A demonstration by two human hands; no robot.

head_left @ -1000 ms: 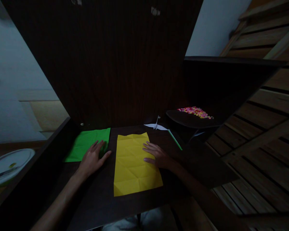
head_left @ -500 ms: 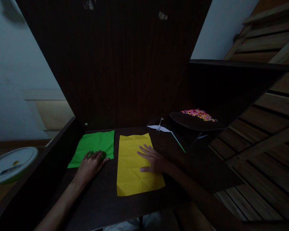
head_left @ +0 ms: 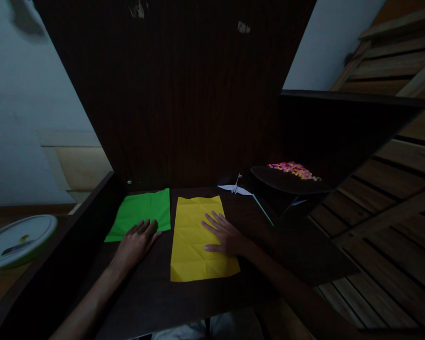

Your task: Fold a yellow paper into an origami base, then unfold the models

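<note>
A green sheet of paper [head_left: 143, 208] lies at the left of the dark desk, faintly creased. My left hand [head_left: 139, 238] rests palm down on its lower edge, fingers stretched out. To its right is a longer yellow sheet of paper [head_left: 191, 241], marked with fold lines. On the yellow sheet's right side my right hand [head_left: 224, 234] lies flat with fingers spread. Neither hand grips anything. Beyond the yellow sheet sits a white folded paper crane [head_left: 234, 189], its wings spread, and a thin green stick [head_left: 264, 210] slants from near its right wing tip.
Small pink, red and yellow pieces [head_left: 293, 170] are heaped on a rounded shelf [head_left: 286, 185] at the right. A tall dark panel [head_left: 184, 104] backs the desk [head_left: 152, 288]. A raised side board [head_left: 74, 222] borders the left, with a white-lidded container [head_left: 35, 233] beyond it.
The green sheet has shifted slightly up and to the right, along with my left hand. The yellow sheet's near edge has moved a little upward. My right hand stays almost still.
</note>
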